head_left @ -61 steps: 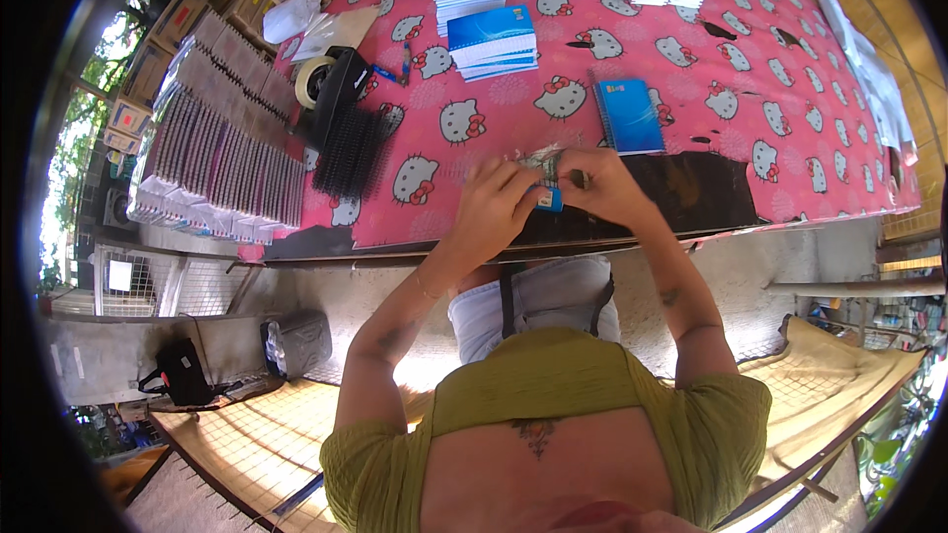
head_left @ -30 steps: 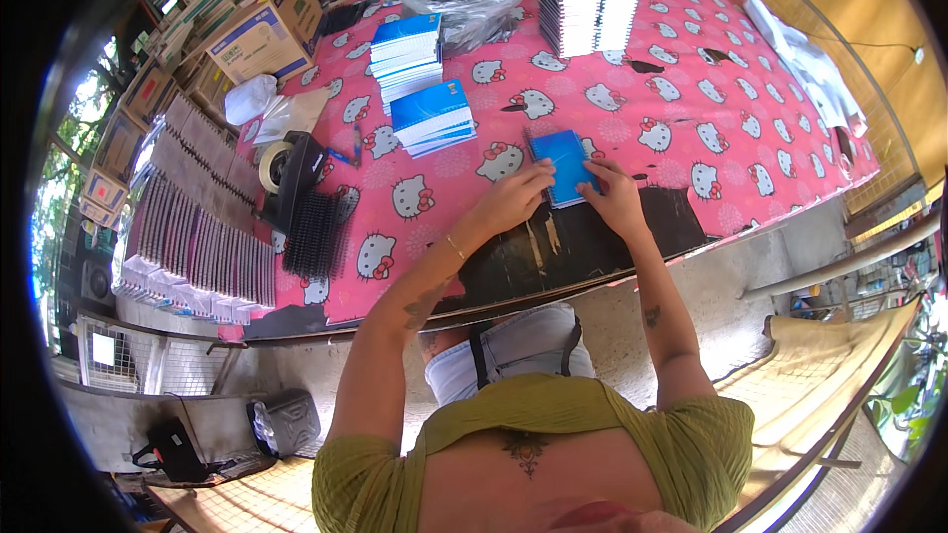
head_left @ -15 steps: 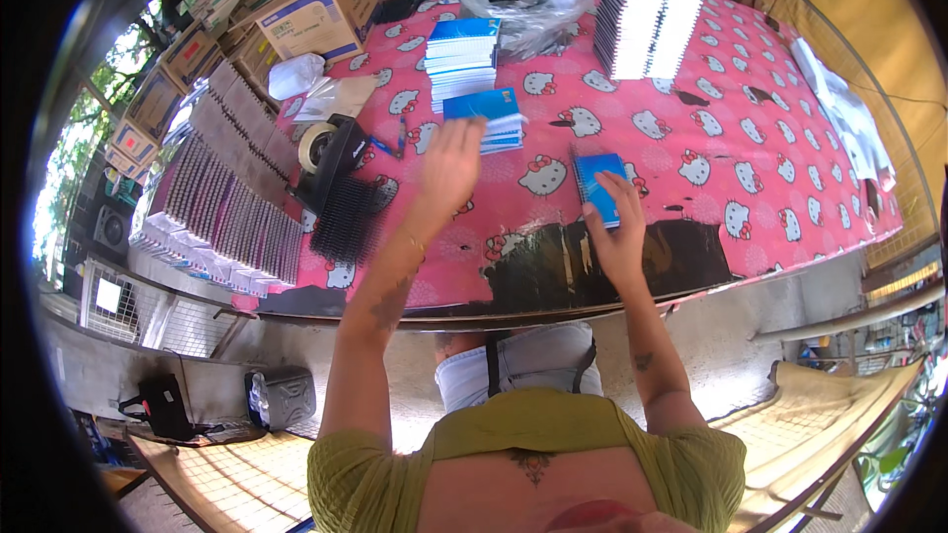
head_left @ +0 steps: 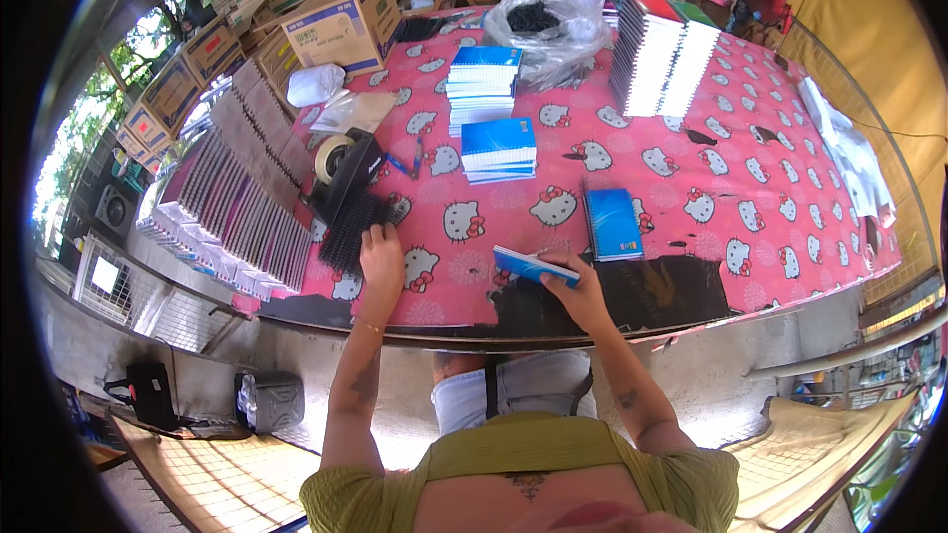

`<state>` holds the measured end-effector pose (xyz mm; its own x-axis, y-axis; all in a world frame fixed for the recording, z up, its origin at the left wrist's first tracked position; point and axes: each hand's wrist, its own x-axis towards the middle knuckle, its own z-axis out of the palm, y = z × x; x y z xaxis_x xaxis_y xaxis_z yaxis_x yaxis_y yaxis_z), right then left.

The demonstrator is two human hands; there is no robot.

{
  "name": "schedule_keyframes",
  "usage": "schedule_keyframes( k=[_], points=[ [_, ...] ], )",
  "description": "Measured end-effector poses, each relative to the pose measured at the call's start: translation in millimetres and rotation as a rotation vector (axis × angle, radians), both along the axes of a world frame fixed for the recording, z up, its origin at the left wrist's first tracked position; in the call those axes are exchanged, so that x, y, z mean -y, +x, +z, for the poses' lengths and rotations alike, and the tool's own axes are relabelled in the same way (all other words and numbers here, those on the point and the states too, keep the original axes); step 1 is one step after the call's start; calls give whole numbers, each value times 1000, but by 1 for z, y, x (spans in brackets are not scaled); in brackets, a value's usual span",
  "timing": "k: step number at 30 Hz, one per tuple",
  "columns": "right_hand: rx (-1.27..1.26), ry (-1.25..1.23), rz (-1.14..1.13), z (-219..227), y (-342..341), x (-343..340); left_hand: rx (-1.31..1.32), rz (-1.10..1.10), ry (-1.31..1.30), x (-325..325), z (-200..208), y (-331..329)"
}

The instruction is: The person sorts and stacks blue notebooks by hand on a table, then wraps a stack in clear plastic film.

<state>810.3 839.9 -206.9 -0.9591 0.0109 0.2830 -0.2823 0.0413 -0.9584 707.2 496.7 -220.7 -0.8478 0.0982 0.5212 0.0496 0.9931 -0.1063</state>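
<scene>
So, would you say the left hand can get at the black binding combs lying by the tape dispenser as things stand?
Probably yes. The left hand already rests at the near end of the black binding combs, with only bare tablecloth around. The right hand is off to the side, holding a blue notebook.

Bright, even daylight fills the scene, strongest toward ten o'clock where the foliage washes out pale. Shadows are soft and short. Straight edges bow toward the black circular rim, and detail softens near twelve o'clock.
</scene>
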Motion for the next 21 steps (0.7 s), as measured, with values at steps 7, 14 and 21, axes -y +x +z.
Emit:
schedule_keyframes(
  k=[7, 14, 21],
  points=[
    [83, 56, 107, 14, 6, 8, -150, -76, -76, -6, 10, 4],
    [102, 20, 173, 3, 6, 7, -108, -93, -32, -18, 5, 2],
    [139, 124, 187, 7, 2, 5, -288, -219, 90, -32, 20, 8]
  ],
)
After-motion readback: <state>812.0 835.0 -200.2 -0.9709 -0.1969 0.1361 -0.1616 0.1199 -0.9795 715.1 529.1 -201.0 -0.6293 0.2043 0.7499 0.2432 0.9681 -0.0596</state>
